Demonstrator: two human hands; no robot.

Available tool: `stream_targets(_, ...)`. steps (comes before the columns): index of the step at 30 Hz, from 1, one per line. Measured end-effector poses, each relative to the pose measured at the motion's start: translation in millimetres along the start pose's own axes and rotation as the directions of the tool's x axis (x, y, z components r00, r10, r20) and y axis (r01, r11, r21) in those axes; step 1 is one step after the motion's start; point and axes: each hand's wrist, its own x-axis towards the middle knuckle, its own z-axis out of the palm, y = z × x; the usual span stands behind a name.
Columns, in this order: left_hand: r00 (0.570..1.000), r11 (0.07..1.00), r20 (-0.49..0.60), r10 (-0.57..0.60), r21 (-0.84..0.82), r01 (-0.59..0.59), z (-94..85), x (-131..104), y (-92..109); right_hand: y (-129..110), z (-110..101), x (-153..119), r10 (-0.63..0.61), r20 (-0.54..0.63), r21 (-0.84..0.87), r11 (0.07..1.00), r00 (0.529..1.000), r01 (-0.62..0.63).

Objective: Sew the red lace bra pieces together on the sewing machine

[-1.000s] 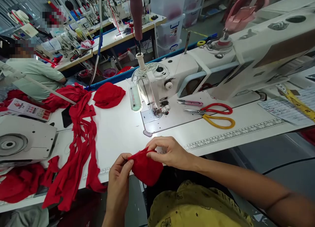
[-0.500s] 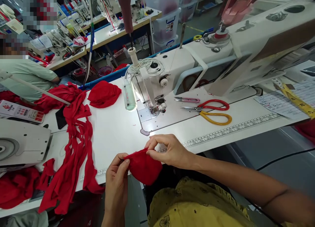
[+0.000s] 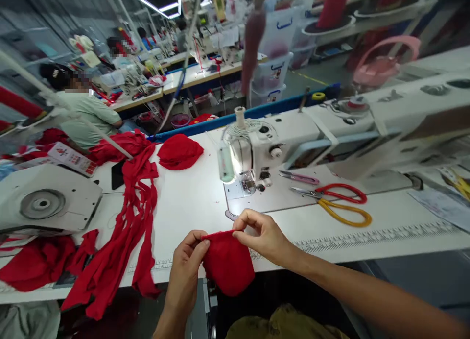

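White worktable runs across a sewing room, its front edge close to the wearer, whose yellow-green garment shows at the bottom. Just before that edge, the left hand pinches the upper left corner of a red cloth piece between thumb and forefinger. The right hand has thumb and fingers closed on the other end of that upper edge, which lies nearly straight between them, the rest hanging below in front of the table. A ruler scale runs along the tabletop near the right hand. To the left, long red strips spill over the front edge, beside a second white machine. Past the right hand lie scissors with one red and one yellow handle, then small pink-handled snips, by a white sewing machine with a pale green lamp at its head. Left of the lamp sits a rounded red bundle. Beyond the table are a person in a pale green shirt and, farther right, stacked clear bins. Other machines seem to line the tables behind, though blur hides their detail.
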Motion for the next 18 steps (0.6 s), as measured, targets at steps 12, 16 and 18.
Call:
stream_targets(12,0.900,0.803,-0.006,0.435,0.455,-0.385,-13.2,155,117,28,-6,16,-0.024,0.102,-0.287,0.957,0.995,0.053)
stream_targets(16,0.822,0.736,-0.230,0.521,0.608,-0.297,-49.2,194,132,27,-8,16,-0.001,0.109,-0.302,0.953,0.994,0.034)
stream_targets(18,0.805,0.726,-0.315,0.502,0.660,-0.195,-76.1,197,127,25,-8,17,-0.018,0.120,-0.304,0.951,0.993,0.054)
